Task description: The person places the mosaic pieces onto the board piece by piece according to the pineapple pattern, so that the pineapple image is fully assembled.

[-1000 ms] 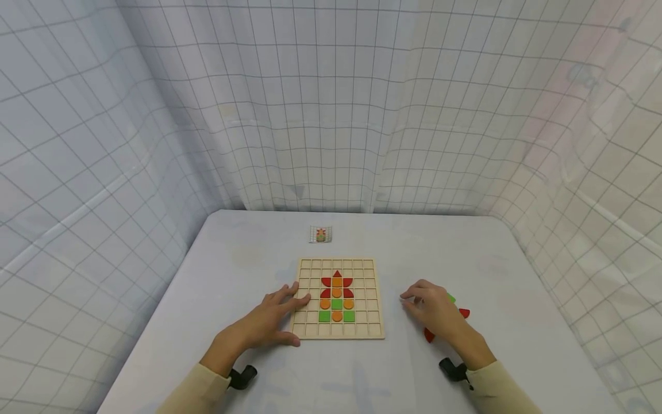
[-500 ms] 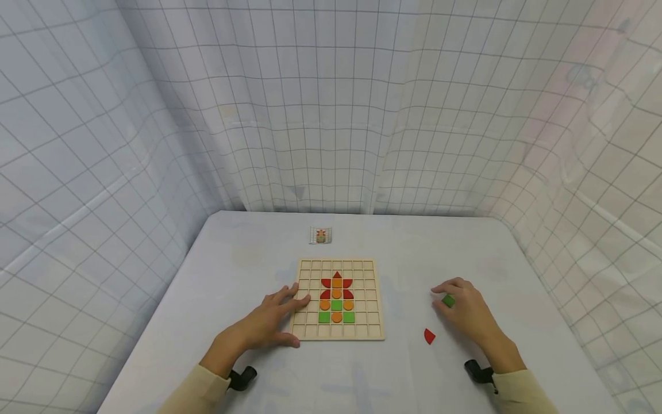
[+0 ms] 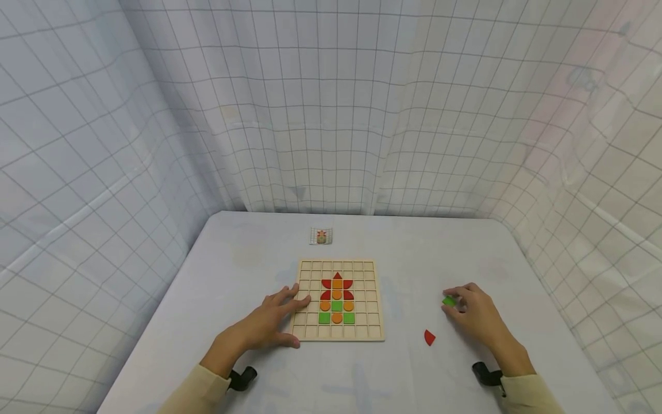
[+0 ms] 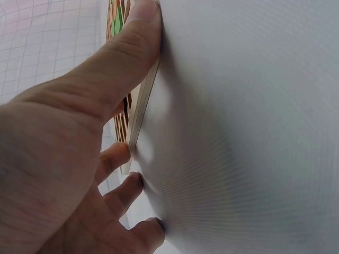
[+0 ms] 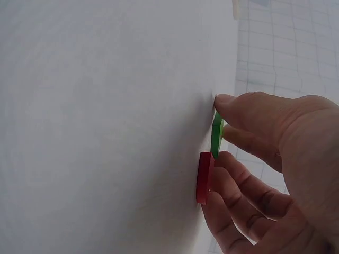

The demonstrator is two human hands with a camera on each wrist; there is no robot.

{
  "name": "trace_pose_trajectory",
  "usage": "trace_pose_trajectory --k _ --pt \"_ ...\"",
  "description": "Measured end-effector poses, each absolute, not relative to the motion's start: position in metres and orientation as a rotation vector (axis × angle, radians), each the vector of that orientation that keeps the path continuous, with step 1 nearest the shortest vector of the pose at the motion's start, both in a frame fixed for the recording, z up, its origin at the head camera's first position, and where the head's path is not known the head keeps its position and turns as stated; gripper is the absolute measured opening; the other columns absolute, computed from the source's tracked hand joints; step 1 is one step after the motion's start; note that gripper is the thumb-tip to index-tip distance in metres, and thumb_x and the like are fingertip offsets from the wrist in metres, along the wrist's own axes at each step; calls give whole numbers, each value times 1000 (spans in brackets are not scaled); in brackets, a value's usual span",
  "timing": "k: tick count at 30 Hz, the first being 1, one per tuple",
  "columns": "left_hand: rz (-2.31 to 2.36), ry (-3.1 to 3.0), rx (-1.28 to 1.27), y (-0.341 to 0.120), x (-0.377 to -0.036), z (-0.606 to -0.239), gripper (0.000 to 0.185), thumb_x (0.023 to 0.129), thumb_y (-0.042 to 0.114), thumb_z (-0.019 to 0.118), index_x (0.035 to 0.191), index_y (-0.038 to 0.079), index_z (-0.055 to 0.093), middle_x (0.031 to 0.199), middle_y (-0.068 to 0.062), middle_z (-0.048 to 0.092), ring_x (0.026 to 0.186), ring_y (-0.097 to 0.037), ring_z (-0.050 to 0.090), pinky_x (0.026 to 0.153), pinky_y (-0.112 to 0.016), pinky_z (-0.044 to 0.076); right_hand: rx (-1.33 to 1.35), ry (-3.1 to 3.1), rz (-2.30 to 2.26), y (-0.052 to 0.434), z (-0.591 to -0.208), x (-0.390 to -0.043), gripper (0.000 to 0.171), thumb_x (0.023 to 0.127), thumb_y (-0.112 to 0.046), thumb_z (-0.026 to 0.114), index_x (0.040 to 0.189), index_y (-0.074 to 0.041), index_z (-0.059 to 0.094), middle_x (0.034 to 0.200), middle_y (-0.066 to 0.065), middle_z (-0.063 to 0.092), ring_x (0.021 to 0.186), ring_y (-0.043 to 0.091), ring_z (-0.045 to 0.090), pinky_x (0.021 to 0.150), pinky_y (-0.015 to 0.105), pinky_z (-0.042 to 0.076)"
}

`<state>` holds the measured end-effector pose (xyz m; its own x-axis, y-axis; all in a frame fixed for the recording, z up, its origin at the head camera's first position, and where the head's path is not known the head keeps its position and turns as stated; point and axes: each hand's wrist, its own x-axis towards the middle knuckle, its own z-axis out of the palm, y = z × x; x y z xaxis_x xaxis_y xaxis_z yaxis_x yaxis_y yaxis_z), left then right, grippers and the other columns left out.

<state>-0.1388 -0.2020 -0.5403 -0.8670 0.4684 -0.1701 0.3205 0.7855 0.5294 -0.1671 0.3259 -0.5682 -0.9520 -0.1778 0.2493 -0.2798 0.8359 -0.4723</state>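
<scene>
A: Item one, right hand?

B: Moved right across the bench over the last second, away from the wooden grid board. Its fingertips now pinch a green piece, lifted on edge off the bench; a red piece lies against the lower fingers in the wrist view.

A: Item two, loose stock?

B: One red quarter-round piece, uncovered by that move, flat on the bench between board and right hand, touching neither.

A: Item three, left hand?

B: Unchanged. Fingers flat, pressing the board's left edge, gripping nothing.

A: Reading?

B: Likely the green piece is picked for the board's pattern, beside the green squares.
</scene>
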Motion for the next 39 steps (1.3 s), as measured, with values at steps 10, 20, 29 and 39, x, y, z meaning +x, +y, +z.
trace_pose_trajectory --k 10,20,29,39 --pt "741 2674 618 -203 -138 -541 105 89 45 101 179 23 50 194 -21 28 175 -63 29 131 -83 41 366 -2833 792 322 -564 -169 22 92 1 94 113 -3 89 101 10 77 85 15 71 73 25 59" --pt "742 2674 617 -203 -138 -541 105 90 44 101 179 23 50 193 -20 28 174 -64 30 130 -82 43 411 -2804 789 315 -561 -168 24 91 3 94 113 -3 89 100 8 78 87 19 76 76 28 64" --pt "749 2675 625 -203 -137 -540 105 89 43 102 178 21 51 193 -22 29 172 -65 32 129 -80 46 453 -2775 822 298 -555 -167 26 92 2 95 116 -4 90 104 5 82 95 25 81 83 35 69" --pt "751 2674 596 -202 -136 -539 105 89 43 102 178 23 51 194 -19 29 173 -63 31 130 -81 44 555 -2767 831 274 -547 -164 31 90 5 95 119 -4 89 105 3 81 94 22 81 82 34 70"
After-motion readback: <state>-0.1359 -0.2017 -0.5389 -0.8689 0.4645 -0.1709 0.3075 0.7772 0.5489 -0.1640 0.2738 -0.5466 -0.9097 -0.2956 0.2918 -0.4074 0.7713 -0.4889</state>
